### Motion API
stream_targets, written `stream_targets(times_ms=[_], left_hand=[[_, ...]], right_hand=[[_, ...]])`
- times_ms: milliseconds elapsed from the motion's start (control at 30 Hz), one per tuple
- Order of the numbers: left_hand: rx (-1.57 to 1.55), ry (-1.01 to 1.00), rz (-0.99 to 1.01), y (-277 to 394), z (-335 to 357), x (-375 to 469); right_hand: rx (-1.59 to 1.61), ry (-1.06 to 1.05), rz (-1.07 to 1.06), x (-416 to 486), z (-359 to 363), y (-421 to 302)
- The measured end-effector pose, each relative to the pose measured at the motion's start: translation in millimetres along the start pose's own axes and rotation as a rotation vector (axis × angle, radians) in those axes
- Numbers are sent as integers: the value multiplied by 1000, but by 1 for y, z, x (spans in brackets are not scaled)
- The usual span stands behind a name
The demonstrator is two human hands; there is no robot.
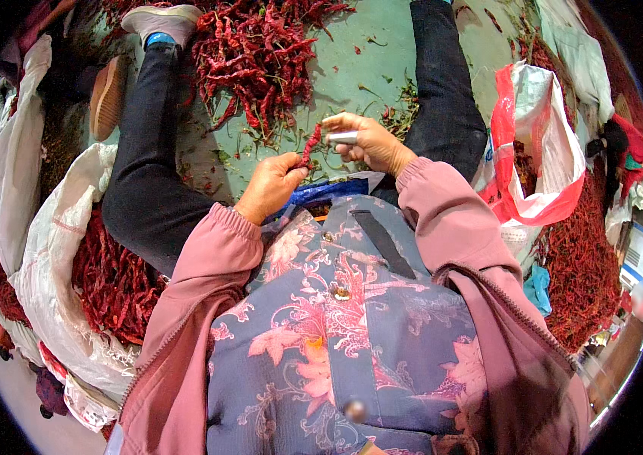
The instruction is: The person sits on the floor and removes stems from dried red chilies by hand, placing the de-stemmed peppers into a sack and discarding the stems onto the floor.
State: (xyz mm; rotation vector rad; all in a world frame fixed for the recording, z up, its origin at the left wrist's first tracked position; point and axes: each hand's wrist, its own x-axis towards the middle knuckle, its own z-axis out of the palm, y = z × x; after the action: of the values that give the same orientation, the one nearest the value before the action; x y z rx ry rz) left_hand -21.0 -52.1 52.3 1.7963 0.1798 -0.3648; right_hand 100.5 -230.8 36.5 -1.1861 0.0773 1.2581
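My left hand point(276, 182) pinches the lower end of a dried red chili pepper point(312, 144) between thumb and fingertips. The pepper stands roughly upright from the grip. Close to its top, on the right side, is my right hand point(368, 141), with fingers bent and a pale sleeve-like cover point(342, 137) on one finger. Whether these fingers touch the pepper cannot be told. A heap of dried red chilies point(259, 62) lies on the green floor beyond both hands, between the legs. Loose stems and green bits point(398, 116) are scattered near the right knee.
At the left, a white woven sack point(48, 278) lies open around more chilies point(114, 278). To the right stands a red and white bag point(574, 193), beside a large chili pile point(580, 273). A shoe sole point(108, 99) shows beyond the left leg. Another person point(631, 148) is at the far right.
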Motion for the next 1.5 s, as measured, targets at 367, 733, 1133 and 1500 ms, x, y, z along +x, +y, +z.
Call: stream_targets(times_ms=[367,733,1133,1500], left_hand=[[172,115,-140,-11,-23,-3],[-272,77,-89,-17,-1,19],[-666,-17,-401,-29,-10,20],[-708,-73,-255,-17,-7,17]], right_hand=[[-106,238,-128,7,-11,-1],[10,189,-30,23,37,6],[-300,110,4,27,44,10],[-1597,543,-349,52,-9,17]])
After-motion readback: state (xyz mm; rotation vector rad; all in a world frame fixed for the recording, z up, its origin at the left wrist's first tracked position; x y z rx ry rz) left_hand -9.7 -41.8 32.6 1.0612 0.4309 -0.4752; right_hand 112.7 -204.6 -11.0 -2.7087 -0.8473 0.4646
